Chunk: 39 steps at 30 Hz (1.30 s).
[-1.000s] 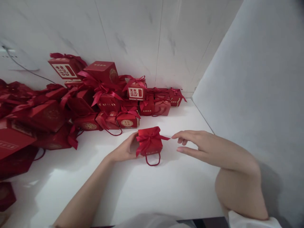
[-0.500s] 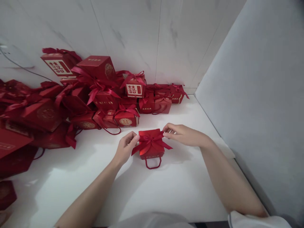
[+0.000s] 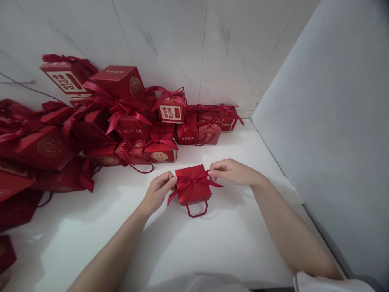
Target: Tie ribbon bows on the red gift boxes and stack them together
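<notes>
The small red gift box (image 3: 194, 189) sits mid-desk (image 3: 212, 243) in front of a heap of red boxes (image 3: 100, 129) piled far left, its ribbon bow (image 3: 191, 182) pinched at either end by left hand (image 3: 158, 190) and right hand (image 3: 231, 171).

- double-happiness sign 囍, red on white label, on small red box (image 3: 169, 112) in pile
- same 囍 label on tilted box (image 3: 62, 79) atop pile, left
- gold prints elsewhere unreadable

Gift box (image 3: 193, 190): on table (image 3: 212, 243); left hand (image 3: 158, 191) at its left, right hand (image 3: 231, 171) at its right; box pile (image 3: 115, 121) behind-left.
</notes>
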Tool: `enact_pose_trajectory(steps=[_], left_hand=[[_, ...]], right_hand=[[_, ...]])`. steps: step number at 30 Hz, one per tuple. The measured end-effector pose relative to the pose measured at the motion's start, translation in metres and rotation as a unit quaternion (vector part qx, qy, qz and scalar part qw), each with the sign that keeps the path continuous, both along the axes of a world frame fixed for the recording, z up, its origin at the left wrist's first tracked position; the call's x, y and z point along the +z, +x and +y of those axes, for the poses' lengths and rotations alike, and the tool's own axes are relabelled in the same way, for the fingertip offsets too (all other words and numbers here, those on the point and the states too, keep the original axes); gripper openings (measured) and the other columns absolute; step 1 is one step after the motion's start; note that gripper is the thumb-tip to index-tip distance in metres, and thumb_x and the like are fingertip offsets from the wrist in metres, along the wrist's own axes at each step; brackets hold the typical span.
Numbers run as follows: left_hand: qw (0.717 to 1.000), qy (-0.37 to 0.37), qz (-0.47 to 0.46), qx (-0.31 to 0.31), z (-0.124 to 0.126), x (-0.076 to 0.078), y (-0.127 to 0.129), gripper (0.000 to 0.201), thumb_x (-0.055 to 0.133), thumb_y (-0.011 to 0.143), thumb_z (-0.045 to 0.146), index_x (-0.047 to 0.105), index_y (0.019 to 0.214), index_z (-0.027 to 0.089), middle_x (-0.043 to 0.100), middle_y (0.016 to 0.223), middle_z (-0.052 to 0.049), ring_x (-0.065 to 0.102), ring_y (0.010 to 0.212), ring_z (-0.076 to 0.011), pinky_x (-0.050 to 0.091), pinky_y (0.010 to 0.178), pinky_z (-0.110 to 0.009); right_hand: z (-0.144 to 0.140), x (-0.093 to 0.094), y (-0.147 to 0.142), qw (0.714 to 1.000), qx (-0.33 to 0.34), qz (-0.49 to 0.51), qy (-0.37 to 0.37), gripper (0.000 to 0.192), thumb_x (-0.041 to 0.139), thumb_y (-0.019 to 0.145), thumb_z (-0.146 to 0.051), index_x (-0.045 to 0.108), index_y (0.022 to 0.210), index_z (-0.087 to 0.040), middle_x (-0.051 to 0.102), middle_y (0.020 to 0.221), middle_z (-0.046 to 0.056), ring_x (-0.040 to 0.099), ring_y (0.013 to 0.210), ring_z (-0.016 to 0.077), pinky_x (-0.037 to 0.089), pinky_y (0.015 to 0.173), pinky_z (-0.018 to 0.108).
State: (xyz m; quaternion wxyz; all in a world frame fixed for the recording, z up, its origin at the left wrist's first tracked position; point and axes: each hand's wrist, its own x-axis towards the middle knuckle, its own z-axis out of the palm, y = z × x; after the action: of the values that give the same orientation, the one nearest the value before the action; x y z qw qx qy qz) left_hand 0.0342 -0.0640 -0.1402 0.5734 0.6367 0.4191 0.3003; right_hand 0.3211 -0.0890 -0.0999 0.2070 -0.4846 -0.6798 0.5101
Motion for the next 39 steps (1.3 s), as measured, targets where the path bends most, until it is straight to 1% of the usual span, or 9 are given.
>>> enact_pose_trajectory(steps=[7, 15, 18, 21, 23, 27, 30, 32, 39], left_hand=[[1.000, -0.008, 0.001, 0.009, -0.003, -0.001, -0.002, 0.040, 0.059, 0.090, 0.049, 0.046, 0.068, 0.017, 0.042, 0.061, 0.003, 0.038, 0.059, -0.0096, 0.030, 0.057, -0.024], [1.000, -0.015, 0.013, 0.002, 0.000, 0.005, -0.002, 0.041, 0.059, 0.089, 0.046, 0.044, 0.064, 0.017, 0.042, 0.059, 0.004, 0.036, 0.056, -0.0092, 0.031, 0.056, -0.023], [0.996, 0.057, -0.017, 0.072, 0.001, 0.000, -0.006, 0.024, 0.057, 0.089, 0.040, 0.054, 0.078, 0.019, 0.052, 0.073, 0.000, 0.048, 0.069, -0.0133, 0.041, 0.063, -0.025], [0.970, 0.197, -0.042, 0.138, 0.000, -0.005, -0.009, 0.020, 0.054, 0.087, 0.030, 0.059, 0.105, 0.023, 0.059, 0.103, -0.004, 0.055, 0.098, -0.0193, 0.045, 0.081, -0.031], [0.952, 0.274, -0.034, 0.133, -0.001, -0.007, -0.010, 0.029, 0.053, 0.086, 0.027, 0.059, 0.114, 0.024, 0.059, 0.116, -0.006, 0.053, 0.112, -0.0228, 0.042, 0.092, -0.036], [0.930, 0.346, -0.026, 0.121, -0.002, -0.008, -0.010, 0.029, 0.051, 0.088, 0.025, 0.060, 0.116, 0.023, 0.060, 0.119, -0.008, 0.053, 0.115, -0.0249, 0.041, 0.098, -0.041], [0.917, 0.380, -0.026, 0.115, -0.003, -0.004, -0.010, 0.027, 0.049, 0.090, 0.023, 0.060, 0.115, 0.022, 0.062, 0.119, -0.008, 0.056, 0.115, -0.0252, 0.041, 0.103, -0.045], [0.908, 0.407, -0.013, 0.095, -0.005, -0.001, -0.009, 0.028, 0.046, 0.092, 0.023, 0.059, 0.117, 0.022, 0.062, 0.123, -0.009, 0.055, 0.119, -0.0263, 0.040, 0.106, -0.048], [0.846, 0.514, 0.119, -0.074, -0.014, 0.007, -0.004, 0.046, 0.028, 0.097, 0.026, 0.050, 0.137, 0.020, 0.065, 0.131, -0.009, 0.045, 0.137, -0.0268, 0.021, 0.118, -0.051]], right_hand=[[0.001, -0.006, -0.003, 0.999, -0.027, 0.018, -0.026, 0.032, 0.052, 0.091, -0.039, 0.061, 0.068, -0.018, 0.049, 0.063, -0.002, 0.042, 0.059, 0.0121, 0.035, 0.061, 0.027], [0.004, -0.012, -0.008, 0.999, -0.013, 0.011, -0.036, 0.032, 0.049, 0.094, -0.041, 0.058, 0.073, -0.019, 0.057, 0.072, -0.001, 0.050, 0.065, 0.0134, 0.041, 0.067, 0.028], [-0.005, 0.002, -0.013, 0.991, -0.112, -0.041, 0.064, 0.023, 0.052, 0.094, -0.044, 0.060, 0.094, -0.022, 0.065, 0.094, 0.003, 0.059, 0.079, 0.0171, 0.046, 0.073, 0.031], [-0.021, 0.022, -0.024, 0.937, -0.196, -0.110, 0.268, 0.017, 0.052, 0.097, -0.036, 0.059, 0.104, -0.023, 0.064, 0.110, 0.006, 0.060, 0.096, 0.0208, 0.047, 0.084, 0.036], [-0.033, 0.032, -0.038, 0.917, -0.119, -0.119, 0.363, 0.018, 0.048, 0.100, -0.031, 0.063, 0.096, -0.021, 0.065, 0.108, 0.008, 0.059, 0.103, 0.0216, 0.046, 0.091, 0.038], [-0.048, 0.030, -0.071, 0.894, 0.082, -0.154, 0.413, 0.029, 0.050, 0.099, -0.043, 0.067, 0.098, -0.020, 0.060, 0.130, 0.010, 0.050, 0.126, 0.0257, 0.038, 0.108, 0.046], [-0.052, 0.021, -0.083, 0.885, 0.125, -0.187, 0.407, 0.038, 0.045, 0.101, -0.046, 0.063, 0.118, -0.017, 0.051, 0.145, 0.011, 0.037, 0.140, 0.0257, 0.015, 0.121, 0.054], [-0.053, 0.020, -0.082, 0.891, 0.124, -0.191, 0.393, 0.038, 0.041, 0.104, -0.037, 0.053, 0.133, -0.015, 0.051, 0.146, 0.010, 0.036, 0.141, 0.0230, 0.008, 0.122, 0.055], [-0.055, 0.043, -0.051, 0.915, 0.163, -0.122, 0.349, 0.028, 0.045, 0.099, -0.016, 0.062, 0.122, -0.018, 0.066, 0.129, 0.004, 0.053, 0.127, 0.0173, 0.032, 0.114, 0.039]])
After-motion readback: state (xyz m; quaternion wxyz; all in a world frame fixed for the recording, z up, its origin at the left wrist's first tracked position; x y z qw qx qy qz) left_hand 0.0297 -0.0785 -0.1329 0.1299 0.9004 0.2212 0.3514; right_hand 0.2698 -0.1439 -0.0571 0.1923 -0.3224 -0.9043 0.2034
